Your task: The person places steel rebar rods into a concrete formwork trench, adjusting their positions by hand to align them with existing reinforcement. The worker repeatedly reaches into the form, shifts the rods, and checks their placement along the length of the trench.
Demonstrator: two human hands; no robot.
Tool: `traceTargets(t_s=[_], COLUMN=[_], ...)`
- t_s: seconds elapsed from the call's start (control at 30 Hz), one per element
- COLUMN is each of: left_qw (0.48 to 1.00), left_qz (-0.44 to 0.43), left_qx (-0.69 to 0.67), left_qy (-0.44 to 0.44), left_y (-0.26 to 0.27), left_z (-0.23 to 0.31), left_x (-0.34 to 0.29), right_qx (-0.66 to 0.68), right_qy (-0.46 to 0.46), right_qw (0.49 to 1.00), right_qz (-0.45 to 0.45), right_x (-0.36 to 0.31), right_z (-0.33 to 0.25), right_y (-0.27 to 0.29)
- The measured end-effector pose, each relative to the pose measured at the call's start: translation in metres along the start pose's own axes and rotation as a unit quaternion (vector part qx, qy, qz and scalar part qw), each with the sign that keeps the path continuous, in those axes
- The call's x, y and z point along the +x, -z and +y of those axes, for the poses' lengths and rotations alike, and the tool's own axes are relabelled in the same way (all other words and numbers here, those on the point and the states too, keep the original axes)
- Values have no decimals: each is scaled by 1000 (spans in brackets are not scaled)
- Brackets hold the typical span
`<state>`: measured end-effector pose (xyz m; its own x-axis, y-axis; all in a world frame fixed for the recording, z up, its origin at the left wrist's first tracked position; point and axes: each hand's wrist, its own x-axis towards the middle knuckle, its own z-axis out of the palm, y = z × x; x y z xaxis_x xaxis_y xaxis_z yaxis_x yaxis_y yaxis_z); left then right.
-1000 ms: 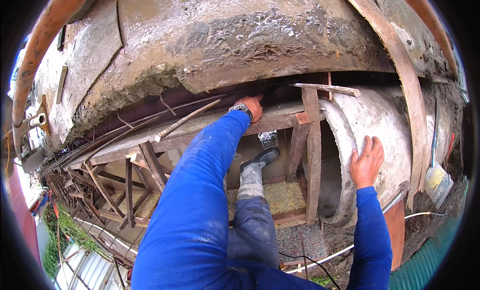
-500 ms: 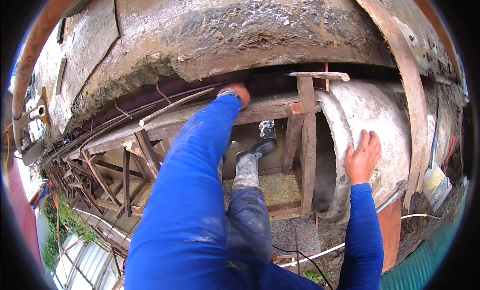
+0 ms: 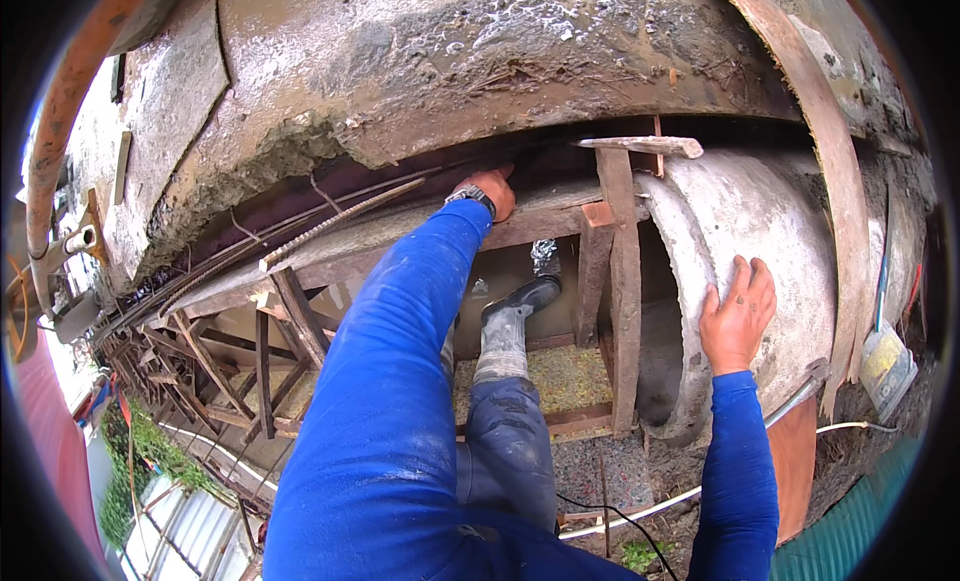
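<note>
My left hand (image 3: 492, 191), with a metal-banded watch at the wrist, is at the top of a long wooden beam (image 3: 545, 219). Its fingers reach toward the dark gap behind the beam and are mostly hidden. A ribbed steel bar (image 3: 340, 224) lies along the beam to the left of this hand. Fingers spread, my right hand (image 3: 738, 319) rests flat on a large round concrete pipe (image 3: 775, 216). Between the hands, a wooden post (image 3: 623, 311) stands by the pipe's open end, with a short wooden strip (image 3: 645, 145) across its top.
A muddy concrete slab (image 3: 420, 71) overhangs the far side of the trench. My boot (image 3: 525, 303) is down by brown water, among timber braces (image 3: 300, 321). A long plank (image 3: 820, 131) crosses over the pipe. Near my right arm lie a handled tool (image 3: 800, 391) and a white hose (image 3: 660, 503).
My left hand has shifted slightly right along the beam, and the watch shows more. My right hand stays on the pipe. The whole view has tilted a little.
</note>
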<state>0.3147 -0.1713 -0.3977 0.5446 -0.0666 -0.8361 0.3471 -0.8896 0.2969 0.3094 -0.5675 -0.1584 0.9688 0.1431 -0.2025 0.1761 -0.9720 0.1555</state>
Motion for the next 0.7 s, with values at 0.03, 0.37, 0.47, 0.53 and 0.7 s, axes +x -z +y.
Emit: traceTargets(t_s=[0.03,0.37,0.47,0.53,0.7], left_qw=[1000,997,996,997,997], left_qz=[8,37,33,65,53], left_qx=[3,16,-18,-23,-29], left_qy=[1,68,81,32,50], left_y=[-1,17,23,11,-1], left_z=[-1,-38,-34,-42,-30], left_x=[0,-56,-73,-60,-27], right_qx=[-1,3,6,10,6], right_qy=[-4,-23,-24,-18,-6], right_qw=[1000,1000,1000,1000,1000], right_qz=[-3,-15,-20,-14,-4], right_x=[0,-3,-3,-2,-2], right_z=[1,2,0,-1,-2], right_y=[1,5,5,2,-2])
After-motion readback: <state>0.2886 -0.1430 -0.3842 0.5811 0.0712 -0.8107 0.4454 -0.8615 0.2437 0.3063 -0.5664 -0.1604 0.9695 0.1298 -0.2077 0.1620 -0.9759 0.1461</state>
